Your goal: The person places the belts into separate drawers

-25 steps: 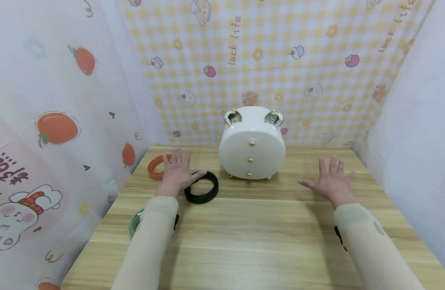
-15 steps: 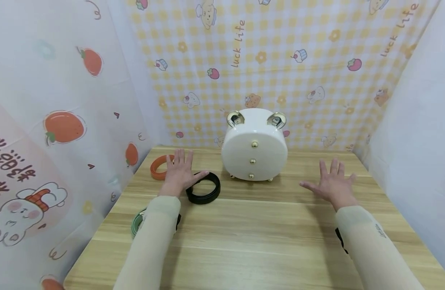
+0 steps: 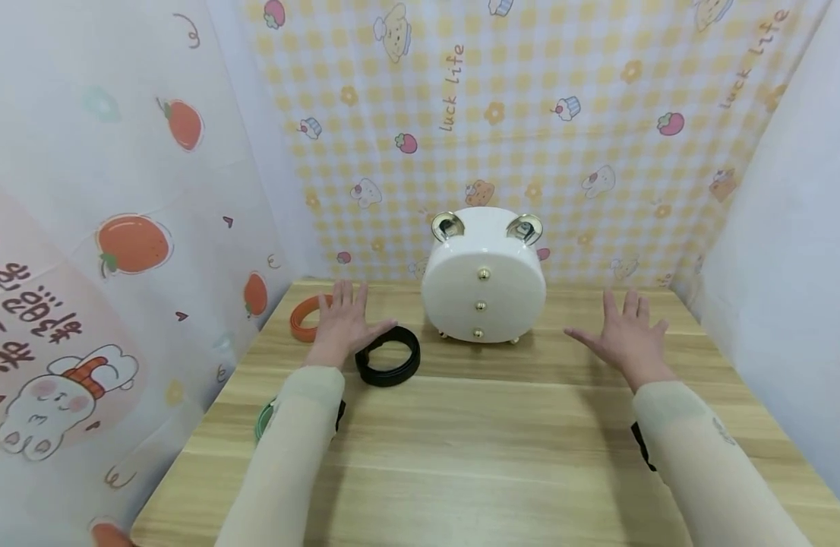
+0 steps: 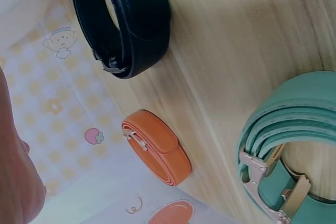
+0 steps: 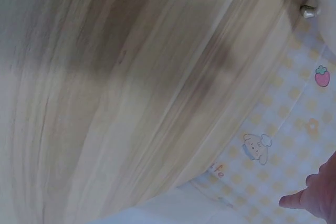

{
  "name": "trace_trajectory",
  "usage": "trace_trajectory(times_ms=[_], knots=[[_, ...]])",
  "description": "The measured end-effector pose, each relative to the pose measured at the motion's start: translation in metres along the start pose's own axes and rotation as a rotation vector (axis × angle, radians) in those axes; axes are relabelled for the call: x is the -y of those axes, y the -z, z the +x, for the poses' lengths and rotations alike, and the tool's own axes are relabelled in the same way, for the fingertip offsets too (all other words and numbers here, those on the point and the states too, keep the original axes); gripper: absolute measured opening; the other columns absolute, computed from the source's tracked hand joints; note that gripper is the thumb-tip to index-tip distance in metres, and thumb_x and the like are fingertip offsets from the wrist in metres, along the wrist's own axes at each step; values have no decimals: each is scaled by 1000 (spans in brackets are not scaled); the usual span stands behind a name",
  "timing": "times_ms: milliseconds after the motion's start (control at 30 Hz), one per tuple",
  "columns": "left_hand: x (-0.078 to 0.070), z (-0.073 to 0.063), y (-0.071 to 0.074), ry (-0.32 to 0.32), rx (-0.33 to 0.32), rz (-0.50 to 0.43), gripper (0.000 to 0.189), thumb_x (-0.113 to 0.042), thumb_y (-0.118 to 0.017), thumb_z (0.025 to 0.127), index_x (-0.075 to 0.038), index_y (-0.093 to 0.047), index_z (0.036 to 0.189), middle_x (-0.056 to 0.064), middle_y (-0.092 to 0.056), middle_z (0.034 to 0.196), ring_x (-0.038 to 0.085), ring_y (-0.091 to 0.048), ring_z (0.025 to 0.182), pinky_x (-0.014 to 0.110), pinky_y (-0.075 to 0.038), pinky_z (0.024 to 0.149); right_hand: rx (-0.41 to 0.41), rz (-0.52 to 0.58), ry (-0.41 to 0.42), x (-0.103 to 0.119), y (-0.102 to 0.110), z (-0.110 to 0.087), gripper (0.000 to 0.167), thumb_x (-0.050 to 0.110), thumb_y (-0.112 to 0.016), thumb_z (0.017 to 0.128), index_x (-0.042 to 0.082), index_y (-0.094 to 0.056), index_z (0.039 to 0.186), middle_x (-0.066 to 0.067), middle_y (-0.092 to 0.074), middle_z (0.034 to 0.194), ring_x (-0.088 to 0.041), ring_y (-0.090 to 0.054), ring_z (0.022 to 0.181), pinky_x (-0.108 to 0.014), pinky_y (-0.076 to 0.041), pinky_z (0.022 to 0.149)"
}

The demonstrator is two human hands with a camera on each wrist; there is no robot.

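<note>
My left hand (image 3: pixel 343 328) is held over the left part of the table with fingers straight and spread, holding nothing. In the head view it overlaps an orange coiled belt (image 3: pixel 301 322) behind it and the edge of a black coiled belt (image 3: pixel 399 374) to its right. A green coiled belt (image 4: pixel 286 95) with a metal buckle lies nearer, partly hidden by the left sleeve in the head view. On the right, my right hand (image 3: pixel 628 342) hovers with spread fingers and holds nothing. Between the hands, farther back, stands a white rounded box (image 3: pixel 461 296) with gold ears and gold knobs.
The wooden table (image 3: pixel 488 456) has a printed yellow-check cloth (image 3: pixel 516 152) behind it. Patterned white cloth (image 3: pixel 146 319) borders the left side, and plain pale cloth (image 3: pixel 789 251) the right. The white box stands near the table's back edge.
The scene has shifted slightly right and down in the head view. Both hands stay spread above the table, and the belts and the white box keep their places.
</note>
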State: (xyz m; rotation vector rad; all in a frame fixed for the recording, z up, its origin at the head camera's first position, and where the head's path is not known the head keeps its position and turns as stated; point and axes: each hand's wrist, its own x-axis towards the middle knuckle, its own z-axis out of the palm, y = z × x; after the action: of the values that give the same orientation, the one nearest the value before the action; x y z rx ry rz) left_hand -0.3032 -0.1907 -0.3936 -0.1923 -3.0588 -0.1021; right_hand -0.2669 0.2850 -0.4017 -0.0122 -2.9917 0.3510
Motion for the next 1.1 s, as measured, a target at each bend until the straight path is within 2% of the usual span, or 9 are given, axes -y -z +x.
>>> trace_trajectory(times_ms=[200,333,433,600,700,867,1100], knots=[[-2,3,5,6,7,-7,107,-82,-37,87,-10,-7,160,25,2,162,39,10,149,64,6,114,-46,89,-17,14,7,6,118,81,-47,84,-1,-5,157,-44,3,152,-64,-3,137,-84,-11,94],[-2,4,9,8,0,-20,105,-78,-42,89,-9,-8,160,26,3,162,40,9,149,64,5,114,-78,151,-25,24,13,10,118,80,-48,85,0,-2,157,-41,5,154,-62,-5,139,-82,-13,97],[-2,4,12,10,-4,-21,104,-76,-44,90,-8,-8,160,26,2,162,40,8,149,65,4,114,-93,182,-20,32,16,12,115,77,-49,86,-2,-3,157,-40,3,155,-63,-10,137,-80,-19,98],[-2,5,14,6,-17,-26,103,-77,-42,90,-8,-10,160,27,0,162,40,5,149,66,0,114,-152,237,-13,48,20,14,110,72,-52,89,-3,-9,157,-41,-12,153,-61,-21,135,-74,-26,101],[-2,4,15,3,-29,-38,102,-77,-42,90,-8,-12,160,27,-3,162,40,3,149,66,-3,114,-187,292,-17,58,21,16,106,69,-54,90,-2,-11,157,-39,-21,152,-58,-25,136,-71,-26,104],[-3,2,15,5,-42,-101,99,-71,-47,92,-7,-13,159,27,-7,162,42,-1,149,67,-3,113,-207,383,-33,76,23,15,100,64,-54,93,-2,-15,156,-38,-27,150,-56,-28,136,-69,-27,105],[-3,0,12,15,-42,-145,97,-71,-45,93,-7,-13,159,26,-11,161,42,-7,148,66,-9,114,-252,487,-49,96,20,10,93,59,-57,94,-2,-22,155,-36,-35,146,-52,-36,132,-67,-34,102]])
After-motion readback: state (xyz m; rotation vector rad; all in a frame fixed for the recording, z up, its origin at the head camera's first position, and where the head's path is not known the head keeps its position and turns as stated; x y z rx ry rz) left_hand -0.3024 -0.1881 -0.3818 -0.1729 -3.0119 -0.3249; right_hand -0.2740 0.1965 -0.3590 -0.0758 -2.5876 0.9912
